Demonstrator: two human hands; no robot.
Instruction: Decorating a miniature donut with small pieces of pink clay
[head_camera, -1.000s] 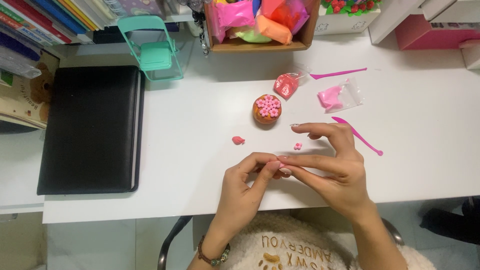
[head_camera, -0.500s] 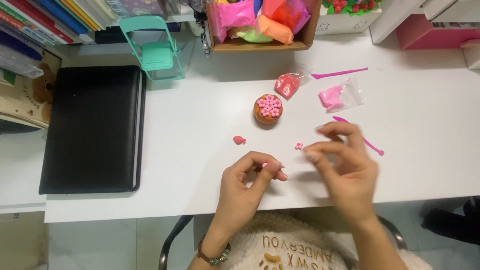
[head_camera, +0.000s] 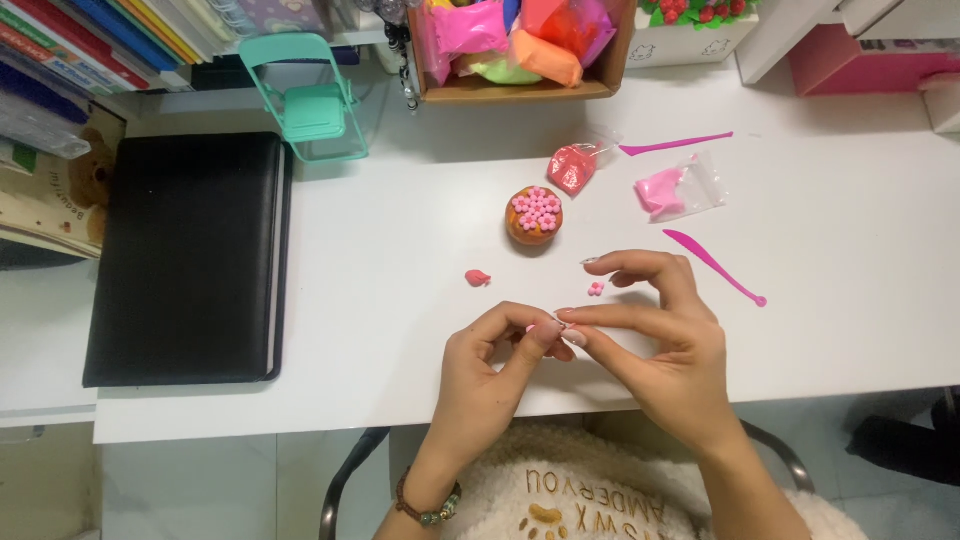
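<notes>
Left hand (head_camera: 500, 365) and right hand (head_camera: 665, 345) meeting fingertip to fingertip above the counter (head_camera: 400, 300), pinching a tiny pink clay bit (head_camera: 553, 324) between them. Just beyond the right fingers, a small pink clay flower (head_camera: 596, 289); farther ahead, the decorated brown clay cupcake (head_camera: 534, 215), nearer the right hand.

Both forearms are reaching up from the bottom edge, and the two hands are meeting at the middle. The left hand (head_camera: 495, 370) is curling its fingers (head_camera: 540, 335) inward, thumb and forefinger tips pinching together. The right hand (head_camera: 665, 345) is arching, forefinger and thumb touching the left fingertips, its other fingers spreading upward. A beaded bracelet is circling the left wrist.
</notes>
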